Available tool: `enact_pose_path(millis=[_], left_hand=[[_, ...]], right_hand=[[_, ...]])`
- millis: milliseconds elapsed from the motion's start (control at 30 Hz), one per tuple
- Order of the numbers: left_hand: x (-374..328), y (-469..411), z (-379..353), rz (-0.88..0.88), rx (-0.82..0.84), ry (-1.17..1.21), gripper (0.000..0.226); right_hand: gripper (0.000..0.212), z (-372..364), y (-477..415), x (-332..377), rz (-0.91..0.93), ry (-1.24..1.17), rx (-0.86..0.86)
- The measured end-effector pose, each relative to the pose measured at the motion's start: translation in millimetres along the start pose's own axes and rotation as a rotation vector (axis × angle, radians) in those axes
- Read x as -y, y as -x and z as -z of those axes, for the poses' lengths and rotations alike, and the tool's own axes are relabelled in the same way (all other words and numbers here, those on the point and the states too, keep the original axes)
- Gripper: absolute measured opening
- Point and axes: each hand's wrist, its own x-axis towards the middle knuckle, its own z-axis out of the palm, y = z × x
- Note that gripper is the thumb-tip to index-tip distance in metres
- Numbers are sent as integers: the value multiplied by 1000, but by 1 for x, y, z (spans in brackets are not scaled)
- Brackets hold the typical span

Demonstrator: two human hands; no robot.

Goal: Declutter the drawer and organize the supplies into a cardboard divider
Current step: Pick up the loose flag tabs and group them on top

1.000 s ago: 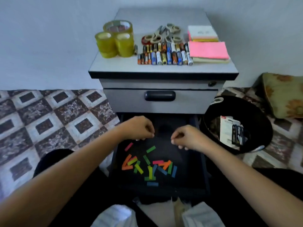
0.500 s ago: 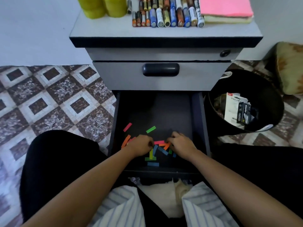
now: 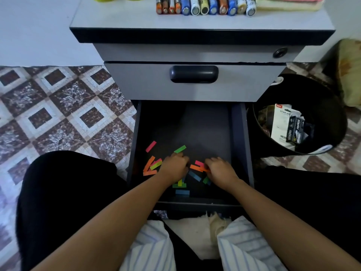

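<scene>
A tiled floor (image 3: pixel 58 106) patterned in brown and white diamonds is seen at the left and, in part, at the right. At the far left it is met by a pale wall (image 3: pixel 29 30). A round black bin (image 3: pixel 330 114) is set on the floor at the right. A white card (image 3: pixel 281 122) printed "STAPLER" and a dark box (image 3: pixel 296 132) printed "stapler" are held in it, leaning together. A faded floral cushion (image 3: pixel 351 75) is seen at the far right, just beyond the bin.

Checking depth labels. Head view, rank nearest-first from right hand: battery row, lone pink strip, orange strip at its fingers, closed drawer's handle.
1. Orange strip, at the right hand's fingertips.
2. Lone pink strip, open drawer's left.
3. Closed drawer's handle, above.
4. Battery row, cabinet top.
</scene>
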Motion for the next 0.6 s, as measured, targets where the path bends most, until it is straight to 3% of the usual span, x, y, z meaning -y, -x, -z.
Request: enact_pose_path(millis=[167, 300, 433, 600], left_hand=[[25, 5, 14, 97, -119, 308, 24], [52, 17, 28, 277, -217, 371, 25], [58, 25, 34, 422, -110, 292, 22], [50, 33, 27, 408, 61, 69, 17]], right_hand=[[21, -1, 1, 4, 14, -70, -60], [24, -6, -1, 12, 71, -178, -102], [30, -11, -6, 15, 31, -196, -50], [32, -10, -7, 18, -19, -124, -28]])
